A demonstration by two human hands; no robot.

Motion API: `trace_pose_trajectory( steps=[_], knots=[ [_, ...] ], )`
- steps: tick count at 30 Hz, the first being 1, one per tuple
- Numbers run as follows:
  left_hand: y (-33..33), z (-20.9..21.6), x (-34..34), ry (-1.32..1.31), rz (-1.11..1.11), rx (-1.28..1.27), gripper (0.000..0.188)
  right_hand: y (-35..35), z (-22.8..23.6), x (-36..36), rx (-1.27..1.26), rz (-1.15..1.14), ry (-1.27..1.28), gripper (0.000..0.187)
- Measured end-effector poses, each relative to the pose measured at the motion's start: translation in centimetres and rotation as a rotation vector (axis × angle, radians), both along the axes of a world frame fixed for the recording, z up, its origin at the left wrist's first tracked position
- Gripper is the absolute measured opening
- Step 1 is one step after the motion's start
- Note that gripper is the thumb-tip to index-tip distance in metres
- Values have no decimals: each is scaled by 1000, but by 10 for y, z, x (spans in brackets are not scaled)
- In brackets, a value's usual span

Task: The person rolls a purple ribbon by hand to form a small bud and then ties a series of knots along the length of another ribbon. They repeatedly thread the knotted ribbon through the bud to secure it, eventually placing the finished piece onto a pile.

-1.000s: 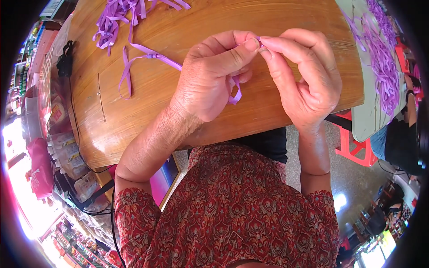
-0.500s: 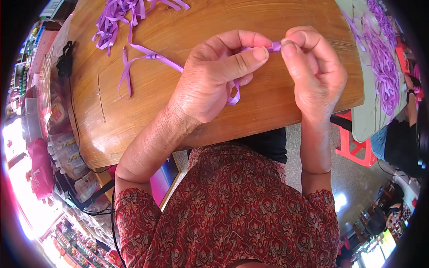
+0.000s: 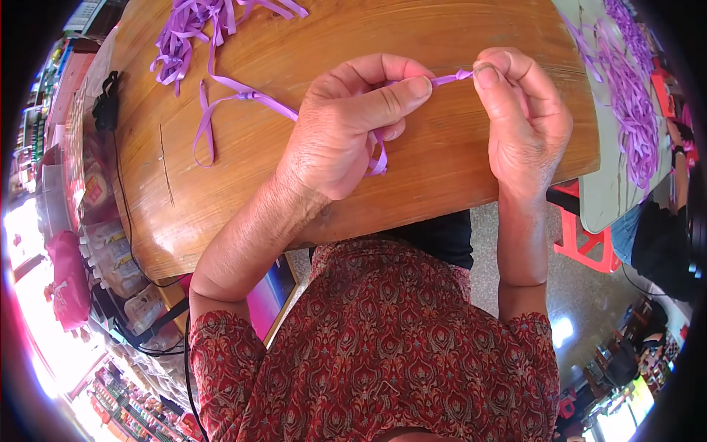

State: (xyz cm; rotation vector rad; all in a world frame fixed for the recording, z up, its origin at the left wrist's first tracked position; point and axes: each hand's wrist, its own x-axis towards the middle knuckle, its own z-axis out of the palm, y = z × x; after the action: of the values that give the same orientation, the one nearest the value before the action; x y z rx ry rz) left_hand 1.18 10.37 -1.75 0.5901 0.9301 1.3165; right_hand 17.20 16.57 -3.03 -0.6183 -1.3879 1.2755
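A narrow purple ribbon [image 3: 445,79] runs taut between my two hands above the wooden table. My left hand [image 3: 361,110] pinches it between thumb and forefinger, and a loop of it hangs below the palm. At the other end my right hand [image 3: 519,110] grips the ribbon's tip with thumb and fingertips, right beside a small knot [image 3: 462,74]. From behind my left hand the ribbon trails left across the table, where another small knot [image 3: 247,95] shows. It leads up toward a heap of purple ribbons [image 3: 184,37].
The brown wooden table [image 3: 309,221] has a crack on its left. A black cable [image 3: 121,177] hangs along the left edge. At right, a pale table [image 3: 596,199] holds more purple ribbons [image 3: 637,132], with a red stool [image 3: 585,243] below and another person's arm [image 3: 679,162] beyond.
My hands have moved slightly apart, the left one leftward. The ribbon between them is now stretched longer, and its small loop has drawn down into a knot near my right fingertips.
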Motion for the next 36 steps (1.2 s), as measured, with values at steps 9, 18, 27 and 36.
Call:
trace_pose_trajectory(
  steps=[9, 18, 27, 36],
  knots=[
    [1, 0, -1, -25, 16, 2, 11, 7, 13, 15, 280, -81, -191, 22],
    [-3, 4, 1, 160, 37, 33, 11, 2, 27, 8, 1005, -167, -793, 35],
    [-4, -1, 5, 551, 117, 303, 4, -4, 41, 24, 1004, -114, -905, 14],
    [1, 13, 3, 1211, 475, 878, 13, 12, 30, 37, 766, -184, -863, 10]
  ],
)
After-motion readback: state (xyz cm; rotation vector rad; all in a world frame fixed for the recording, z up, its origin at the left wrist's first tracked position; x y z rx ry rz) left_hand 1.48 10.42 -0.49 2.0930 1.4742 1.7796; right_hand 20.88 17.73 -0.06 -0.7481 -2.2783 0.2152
